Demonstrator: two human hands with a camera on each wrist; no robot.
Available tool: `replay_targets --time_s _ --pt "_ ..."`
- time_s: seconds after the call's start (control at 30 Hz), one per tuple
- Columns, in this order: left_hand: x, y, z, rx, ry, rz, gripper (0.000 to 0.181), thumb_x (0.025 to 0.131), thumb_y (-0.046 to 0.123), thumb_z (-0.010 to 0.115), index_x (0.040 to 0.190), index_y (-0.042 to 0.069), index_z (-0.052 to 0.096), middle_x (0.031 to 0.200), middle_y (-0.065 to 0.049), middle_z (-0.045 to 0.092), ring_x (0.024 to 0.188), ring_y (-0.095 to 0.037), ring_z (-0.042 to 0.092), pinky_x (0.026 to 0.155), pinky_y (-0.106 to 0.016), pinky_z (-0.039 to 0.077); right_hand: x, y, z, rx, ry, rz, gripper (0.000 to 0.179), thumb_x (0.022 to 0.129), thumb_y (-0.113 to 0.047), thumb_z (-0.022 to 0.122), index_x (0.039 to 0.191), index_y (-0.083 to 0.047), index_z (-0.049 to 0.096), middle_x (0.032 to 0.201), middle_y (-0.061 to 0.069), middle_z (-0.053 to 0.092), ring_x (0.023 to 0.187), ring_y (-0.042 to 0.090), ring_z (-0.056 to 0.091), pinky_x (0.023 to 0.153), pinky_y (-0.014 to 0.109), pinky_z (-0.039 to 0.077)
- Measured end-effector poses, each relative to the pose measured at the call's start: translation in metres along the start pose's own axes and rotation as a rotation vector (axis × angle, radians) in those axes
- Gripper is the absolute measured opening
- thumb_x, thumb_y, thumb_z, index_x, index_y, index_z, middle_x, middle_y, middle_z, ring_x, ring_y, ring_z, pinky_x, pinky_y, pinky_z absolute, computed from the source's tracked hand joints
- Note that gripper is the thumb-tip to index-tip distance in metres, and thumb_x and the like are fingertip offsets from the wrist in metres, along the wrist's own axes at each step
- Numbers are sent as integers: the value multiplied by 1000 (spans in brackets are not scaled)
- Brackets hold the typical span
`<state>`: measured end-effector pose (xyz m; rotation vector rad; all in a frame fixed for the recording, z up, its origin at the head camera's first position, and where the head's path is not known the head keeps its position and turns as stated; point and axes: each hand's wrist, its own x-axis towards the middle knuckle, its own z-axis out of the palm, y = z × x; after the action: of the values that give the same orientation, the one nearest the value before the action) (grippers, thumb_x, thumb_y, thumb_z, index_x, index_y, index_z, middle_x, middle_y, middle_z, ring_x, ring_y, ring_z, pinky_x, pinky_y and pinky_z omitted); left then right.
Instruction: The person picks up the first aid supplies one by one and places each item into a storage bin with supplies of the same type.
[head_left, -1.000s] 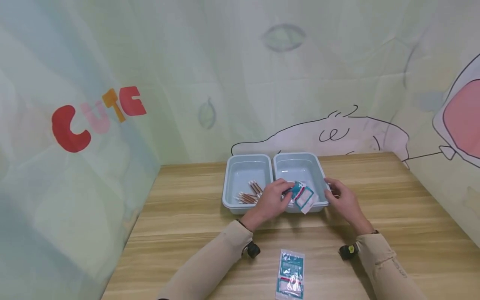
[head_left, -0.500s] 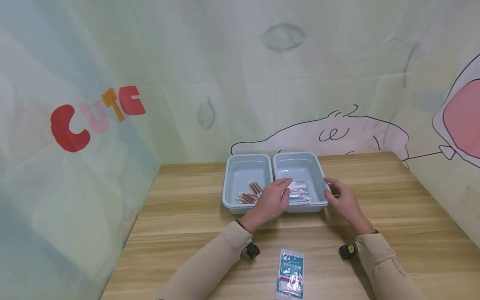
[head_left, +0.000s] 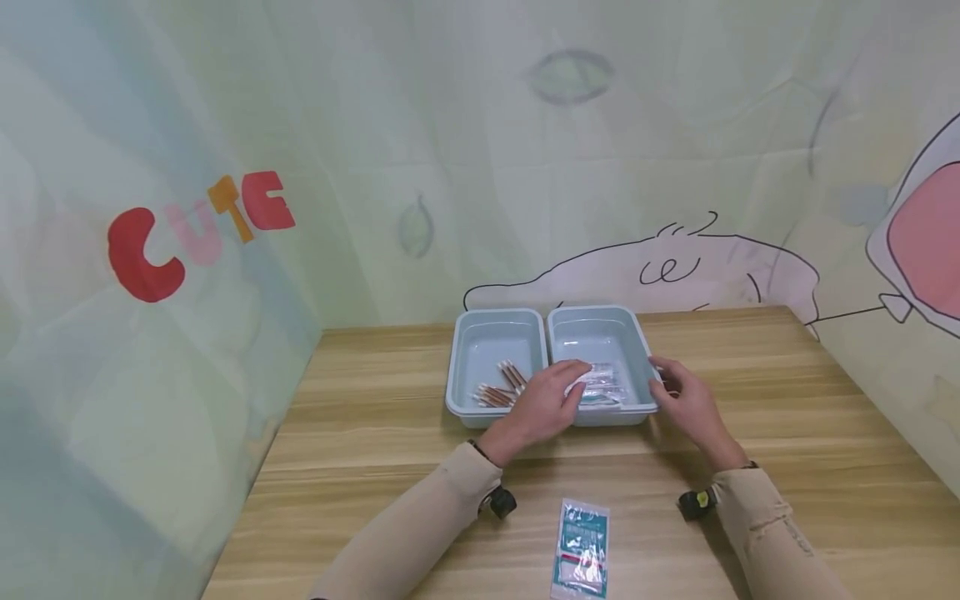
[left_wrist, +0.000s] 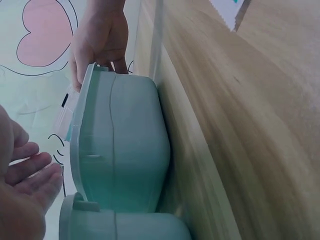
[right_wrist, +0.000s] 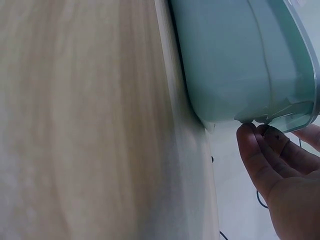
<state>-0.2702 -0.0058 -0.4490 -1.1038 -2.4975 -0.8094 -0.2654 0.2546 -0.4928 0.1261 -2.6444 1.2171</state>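
My left hand hovers over the near left corner of the right-hand pale blue bin. Its fingers are loosely extended and hold nothing, as the left wrist view also shows. Clear and teal plastic packets lie inside that bin, partly behind the hand. At the bin's right side, my right hand pinches the rim near the front corner. In the right wrist view its fingertips touch the outer wall under the rim. The left-hand bin holds several brown-stemmed cotton swabs with white tips.
A teal and white packet with a red stripe lies on the wooden table between the forearms. The two bins stand side by side near the table's back edge, close to a printed curtain.
One second ago my left hand held a teal and white packet over the right-hand bin. It let go, and the packet dropped into the bin. My right hand has stayed at the rim.
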Motion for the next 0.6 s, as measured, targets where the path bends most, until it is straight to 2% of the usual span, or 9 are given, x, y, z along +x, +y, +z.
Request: replay_targets --time_s 0.13,0.43,0.6 --pt "-3 1 0 -16 -12 24 32 99 14 51 127 4 62 129 -9 64 123 -20 58 107 -29 45 0 1 0 4 -11 16 44 100 -22 51 139 -4 49 125 28 59 107 40 61 89 53 54" --pt "-12 4 -3 -15 -103 62 33 100 22 51 129 9 61 132 -6 62 126 -16 55 108 -27 44 0 2 1 -7 0 3 43 99 -21 51 139 -3 49 125 28 59 106 40 62 88 53 54" --pt "-20 7 -5 -12 -160 111 36 101 25 52 131 8 60 135 -7 60 128 -16 53 109 -25 41 -1 1 1 -3 11 -13 42 98 -19 53 137 -2 51 122 28 61 104 40 62 87 53 54"
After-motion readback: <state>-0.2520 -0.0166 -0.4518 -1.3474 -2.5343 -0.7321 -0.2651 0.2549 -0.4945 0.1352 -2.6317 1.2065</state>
